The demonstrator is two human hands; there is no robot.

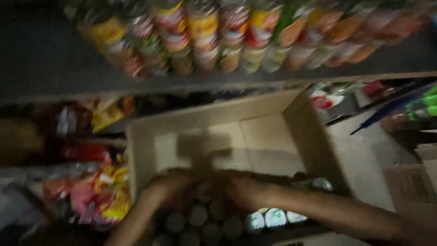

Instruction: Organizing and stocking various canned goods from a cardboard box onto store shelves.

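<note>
Both hands, left hand (170, 184) and right hand (239, 189), reach among cans (273, 217) in the cardboard box (218, 118); grip unclear through blur, best squared on 1 can.

Cans (214, 218) in box (227, 118) below shelf (227, 84)

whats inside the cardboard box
The cardboard box holds cans packed upright along its near side, with only their round tops showing. The far half is bare cardboard. Both hands, left and right, cover several cans, so their number stays unclear.
</note>
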